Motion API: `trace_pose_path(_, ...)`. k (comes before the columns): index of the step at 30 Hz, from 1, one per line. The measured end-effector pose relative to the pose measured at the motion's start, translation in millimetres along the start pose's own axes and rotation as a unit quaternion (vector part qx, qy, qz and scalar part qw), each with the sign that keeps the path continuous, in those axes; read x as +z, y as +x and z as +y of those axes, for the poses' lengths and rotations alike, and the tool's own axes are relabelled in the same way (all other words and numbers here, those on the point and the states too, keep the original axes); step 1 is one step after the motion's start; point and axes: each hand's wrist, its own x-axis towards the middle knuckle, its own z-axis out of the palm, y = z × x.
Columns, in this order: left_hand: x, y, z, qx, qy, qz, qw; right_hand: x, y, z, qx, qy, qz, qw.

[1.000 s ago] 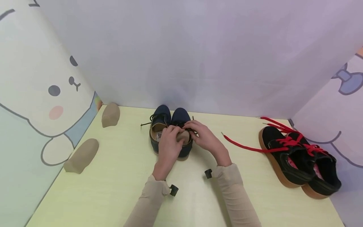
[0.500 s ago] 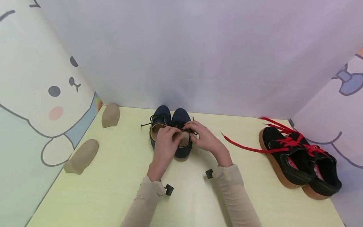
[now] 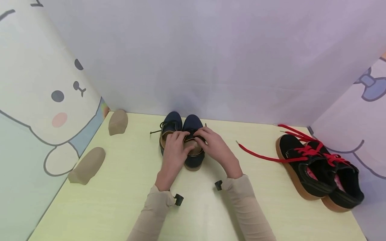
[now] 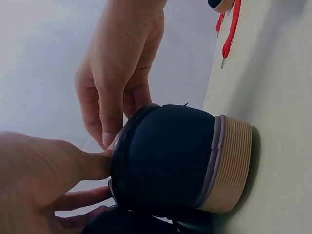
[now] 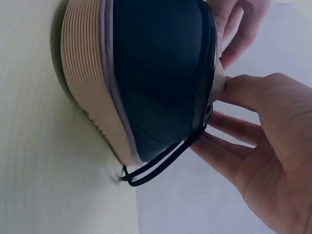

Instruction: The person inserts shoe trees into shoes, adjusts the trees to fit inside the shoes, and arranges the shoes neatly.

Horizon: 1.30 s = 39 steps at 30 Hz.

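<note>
A pair of navy lace-up shoes stands toe-away at the table's back; the right navy shoe is between both hands, the left navy shoe beside it. My left hand grips the right shoe's opening from the left, thumb at the rim. From the other side my right hand holds the collar near the laces, fingers curled at the edge. A pale beige piece shows just over the rim at the right thumb in the right wrist view. A dark lace loop hangs down the shoe's side.
Two beige rounded shoe inserts, one far and one nearer, lie along the left edge. A pair of black shoes with red laces stands at the right. One loose red lace stretches across the table. Fabric walls enclose the table.
My left hand has shifted slightly left, its thumb and index spreading apart at the opening. The beige piece in the right navy shoe shows less prominently. My right hand has barely moved.
</note>
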Motion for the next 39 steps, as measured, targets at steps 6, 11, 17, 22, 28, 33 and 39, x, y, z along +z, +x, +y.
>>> trace_pose_path(6, -0.2, -0.1, -2.4, 0.002, -0.003, -0.01, 0.9999, -1, 0.9, -11, 0.0, -0.041, 0.015, 0.9991)
trace_pose_path(11, -1.5, -0.7, 0.1, -0.023, -0.008, -0.036, 0.999, -3, 3.9, -12, -0.001, -0.036, 0.009, 0.9993)
trace_pose_path(17, 3.0, -2.5, 5.9, -0.065, 0.005, -0.053, 0.9965, -4, 8.7, -18, 0.025, -0.042, -0.023, 0.9986)
trace_pose_path(22, 7.5, -2.3, 8.3, -0.068, 0.013, -0.031, 0.9971, -3, 13.9, -23, 0.02, -0.089, -0.028, 0.9955)
trace_pose_path(28, 7.9, 0.0, 9.3, -0.077, -0.007, -0.036, 0.9963, -2, 15.1, -27, 0.003, -0.161, -0.028, 0.9865)
trace_pose_path(33, 6.2, 3.5, 9.8, -0.085, -0.01, -0.041, 0.9955, 0, 13.6, -27, -0.016, -0.179, -0.015, 0.9836)
trace_pose_path(39, 6.9, 6.6, 9.7, -0.079, 0.008, -0.031, 0.9964, 6, 10.9, -24, -0.038, -0.182, 0.019, 0.9823)
